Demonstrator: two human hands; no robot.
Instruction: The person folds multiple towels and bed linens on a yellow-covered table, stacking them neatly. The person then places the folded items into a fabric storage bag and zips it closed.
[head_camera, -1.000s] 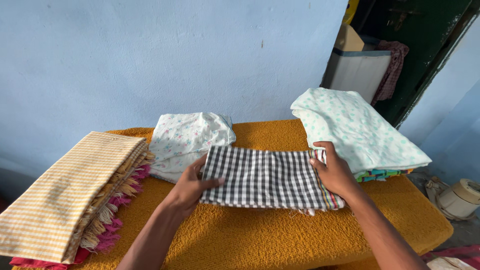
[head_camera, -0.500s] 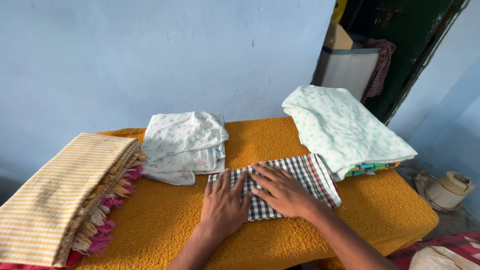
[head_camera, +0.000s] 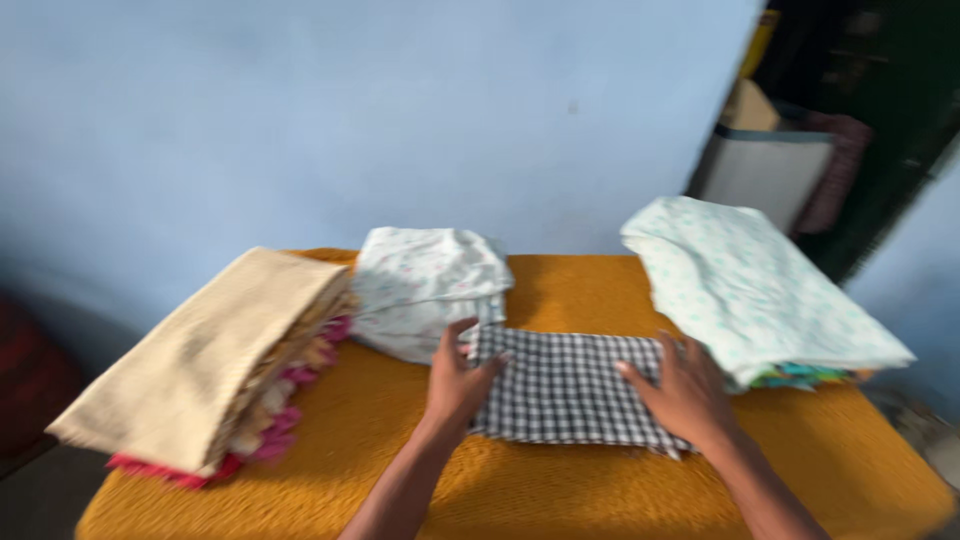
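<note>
Head view, blurred: my left hand (head_camera: 458, 383) lies on the left edge of the folded black-and-white checked cloth (head_camera: 570, 388), fingers spread, and my right hand (head_camera: 685, 393) presses flat on its right edge. The cloth rests near centre on the orange-covered table (head_camera: 560, 490), between the white floral bundle (head_camera: 430, 285) far left and the pale dotted stack (head_camera: 750, 285) right; a striped beige pile (head_camera: 210, 360) lies further left.

The whole scene is smeared by motion blur; the print on the white folded cloth (head_camera: 430, 285) cannot be made out; the left edge of the checked cloth (head_camera: 570, 385) is covered by the left hand (head_camera: 458, 385), its right edge by the right hand (head_camera: 685, 395); both forearms are cut off by the lower edge; the objects in the dark doorway (head_camera: 850, 130) are too blurred to be told.
</note>
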